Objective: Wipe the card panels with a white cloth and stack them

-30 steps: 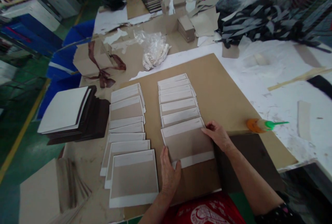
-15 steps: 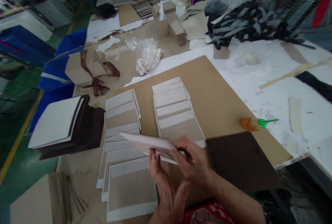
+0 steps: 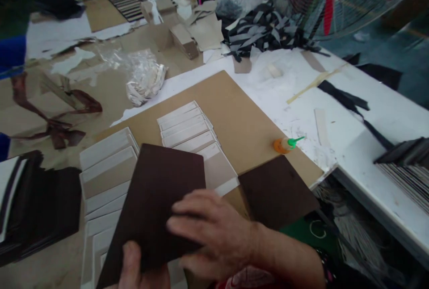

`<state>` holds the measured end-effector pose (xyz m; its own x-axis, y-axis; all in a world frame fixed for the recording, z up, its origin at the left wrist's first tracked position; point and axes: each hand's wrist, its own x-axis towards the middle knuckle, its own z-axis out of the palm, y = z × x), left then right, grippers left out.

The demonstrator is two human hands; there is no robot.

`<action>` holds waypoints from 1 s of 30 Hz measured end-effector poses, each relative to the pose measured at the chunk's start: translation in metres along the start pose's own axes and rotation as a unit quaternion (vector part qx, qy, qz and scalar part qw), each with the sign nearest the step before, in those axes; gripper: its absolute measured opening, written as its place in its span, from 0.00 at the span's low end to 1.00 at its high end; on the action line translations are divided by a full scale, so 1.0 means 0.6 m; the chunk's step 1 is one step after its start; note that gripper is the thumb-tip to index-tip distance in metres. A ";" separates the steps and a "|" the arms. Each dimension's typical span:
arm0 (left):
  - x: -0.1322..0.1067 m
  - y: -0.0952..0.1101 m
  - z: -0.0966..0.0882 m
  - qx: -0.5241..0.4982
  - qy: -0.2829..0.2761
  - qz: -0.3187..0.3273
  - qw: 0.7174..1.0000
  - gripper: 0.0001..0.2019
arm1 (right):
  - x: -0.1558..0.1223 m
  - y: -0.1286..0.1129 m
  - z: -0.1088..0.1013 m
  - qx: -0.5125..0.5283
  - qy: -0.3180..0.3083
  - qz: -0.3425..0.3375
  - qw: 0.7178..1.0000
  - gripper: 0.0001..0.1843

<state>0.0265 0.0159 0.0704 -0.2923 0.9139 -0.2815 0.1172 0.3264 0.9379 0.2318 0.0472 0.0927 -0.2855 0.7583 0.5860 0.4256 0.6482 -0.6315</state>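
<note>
While one dark card (image 3: 161, 190) is up in the hands, many pale cards lie in two overlapping rows on the tan board (image 3: 234, 110), so the work looks to be partway through a batch. The left hand (image 3: 147, 278) is closed on the dark card's lower edge, thumb flat on the near face; its other fingers are hidden. The right hand (image 3: 217, 231) is about half open, blurred, its fingers loosely spread over the same face; whether they touch it or hover just above, I cannot tell.

The held card is tilted above the lower part of the left row (image 3: 107, 164) and hides some of it, so a full count is not possible. The right row (image 3: 184, 123) shows several cards, pale sides up, each with a lighter band along its edge. Judging by that even layout, setting them out seems done, and handling them singly seems to be what is left, though how many are finished is unclear.

To the right, a dark brown sheet (image 3: 278, 190) lies flat beside the nearest pale card, with a glue bottle (image 3: 283, 144) near its far edge. At far left, a dark stack (image 3: 53, 204) stands, possibly more material; its role cannot be told.
</note>
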 end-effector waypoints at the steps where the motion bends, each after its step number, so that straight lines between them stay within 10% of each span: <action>1: 0.006 -0.005 0.008 -0.012 -0.011 -0.014 1.000 0.23 | -0.019 0.013 -0.026 -0.028 0.071 0.099 0.992 0.26; 3: 0.011 -0.019 0.032 -0.012 -0.026 -0.040 0.999 0.26 | -0.072 0.043 -0.074 -0.121 0.159 0.274 0.941 0.30; 7: 0.001 -0.050 0.122 -0.048 -0.169 -0.187 0.967 0.30 | -0.213 0.100 -0.138 -0.036 0.104 0.507 0.855 0.29; 12: -0.029 -0.092 0.253 -0.114 -0.320 -0.256 0.905 0.24 | -0.369 0.136 -0.180 0.028 0.171 0.680 0.712 0.33; 21: -0.045 -0.160 0.302 0.057 -0.260 -0.166 0.950 0.13 | -0.387 0.201 -0.218 -0.120 0.174 0.650 0.730 0.35; 30: -0.064 -0.161 0.292 0.036 -0.283 -0.162 0.945 0.13 | -0.409 0.183 -0.223 0.066 0.275 0.674 0.683 0.32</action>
<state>0.1930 -0.0085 -0.0446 0.2279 0.7398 -0.6331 0.1782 0.6075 0.7740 0.4635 -0.0768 -0.0523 0.6700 0.5548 -0.4933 -0.1076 -0.5849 -0.8039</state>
